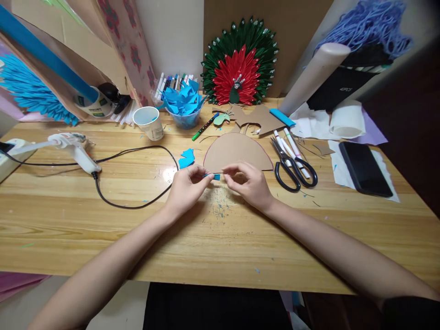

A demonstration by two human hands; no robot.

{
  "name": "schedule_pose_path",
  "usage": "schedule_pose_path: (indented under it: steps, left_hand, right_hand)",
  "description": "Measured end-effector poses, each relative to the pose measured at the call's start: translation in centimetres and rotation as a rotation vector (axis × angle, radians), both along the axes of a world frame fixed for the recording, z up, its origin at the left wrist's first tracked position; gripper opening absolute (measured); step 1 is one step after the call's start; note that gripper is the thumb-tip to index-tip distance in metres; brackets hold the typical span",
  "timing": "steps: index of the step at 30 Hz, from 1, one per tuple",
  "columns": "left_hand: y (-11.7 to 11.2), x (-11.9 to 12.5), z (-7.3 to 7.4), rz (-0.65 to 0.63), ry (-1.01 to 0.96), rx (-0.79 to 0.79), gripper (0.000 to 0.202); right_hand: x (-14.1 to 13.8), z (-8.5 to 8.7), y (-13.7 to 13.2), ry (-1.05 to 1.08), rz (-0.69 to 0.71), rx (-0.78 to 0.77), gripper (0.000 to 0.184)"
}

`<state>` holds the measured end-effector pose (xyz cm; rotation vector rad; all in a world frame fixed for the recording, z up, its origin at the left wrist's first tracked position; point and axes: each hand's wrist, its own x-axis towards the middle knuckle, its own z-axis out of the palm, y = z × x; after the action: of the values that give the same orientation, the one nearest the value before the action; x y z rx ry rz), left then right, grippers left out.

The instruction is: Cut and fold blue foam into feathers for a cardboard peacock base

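Note:
Between the thumb and finger of my left hand (187,187) is a small strip of blue paper or cloth (217,177), pinched at its left end. My right hand (249,183) hovers just right of the strip, its fingers curved with a small gap between thumb and forefinger and nothing visible in them. Right behind both hands lies a cardboard half-round (239,151) with a dark purple edge. Several more blue pieces (186,158) rest on the table beyond my left hand.
Black-handled scissors (288,167), white markers (292,142) and a phone (366,167) lie right. A glue gun (77,151) with a looping black cord (120,207) is left. Behind stand a paper cup (149,123), a tub of blue pieces (185,120) and a red-green peacock craft (239,64).

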<state>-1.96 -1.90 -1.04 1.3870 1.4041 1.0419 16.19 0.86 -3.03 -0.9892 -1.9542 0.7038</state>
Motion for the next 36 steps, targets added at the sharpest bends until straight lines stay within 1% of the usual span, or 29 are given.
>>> schedule_pose_path:
  steps: [3, 5, 8, 11, 13, 15, 17, 19, 20, 22, 26, 31, 36]
  left_hand:
    - [-0.3, 0.3, -0.1, -0.064, 0.009, 0.001, 0.019]
    - [-0.5, 0.4, -0.1, -0.077, 0.046, 0.019, 0.02]
    - [-0.4, 0.3, 0.0, -0.073, 0.14, 0.071, 0.016]
    - [-0.2, -0.1, 0.4, -0.072, 0.24, 0.16, 0.01]
    - [0.1, -0.4, 0.7, -0.034, 0.269, 0.199, 0.008]
    - [0.3, -0.5, 1.0, 0.023, 0.21, 0.171, 0.011]
    - [0.4, -0.5, 1.0, 0.035, 0.073, 0.073, 0.016]
    - [0.4, -0.3, 0.7, -0.041, -0.05, -0.024, 0.021]
    - [0.3, -0.1, 0.4, -0.09, -0.076, -0.052, 0.022]
    - [0.1, 0.1, -0.2, -0.16, -0.052, -0.052, 0.022]
    - [-0.2, 0.1, -1.0, -0.181, 0.089, 0.024, 0.023]
    - [-0.2, 0.0, -0.9, -0.212, 0.14, 0.058, 0.023]
    - [-0.1, 0.0, -0.8, -0.214, 0.142, 0.043, 0.023]
  right_hand:
    - [-0.1, 0.3, -0.2, -0.049, 0.104, 0.036, 0.004]
    - [-0.2, 0.4, -0.2, -0.057, 0.128, 0.027, 0.005]
    - [-0.2, 0.6, -0.3, -0.049, 0.124, 0.032, 0.006]
    - [-0.3, 0.6, -0.3, -0.042, 0.104, 0.041, 0.006]
    - [-0.2, 0.6, -0.2, -0.023, 0.067, 0.028, 0.006]
    - [-0.2, 0.5, -0.2, 0.013, 0.017, -0.004, 0.006]
    - [-0.1, 0.3, -0.2, 0.047, -0.012, -0.036, 0.006]
    - [-0.1, 0.3, -0.2, 0.06, 0.004, -0.048, 0.005]
    - [-0.1, 0.3, -0.2, 0.059, 0.022, -0.045, 0.005]
    - [-0.1, 0.4, -0.2, 0.051, 0.054, -0.027, 0.006]
    - [-0.2, 0.6, -0.1, 0.029, 0.081, 0.0, 0.004]
    - [-0.2, 0.6, -0.2, 0.018, 0.088, 0.052, 0.004]
    - [-0.3, 0.4, -0.3, -0.019, 0.081, 0.208, 0.005]
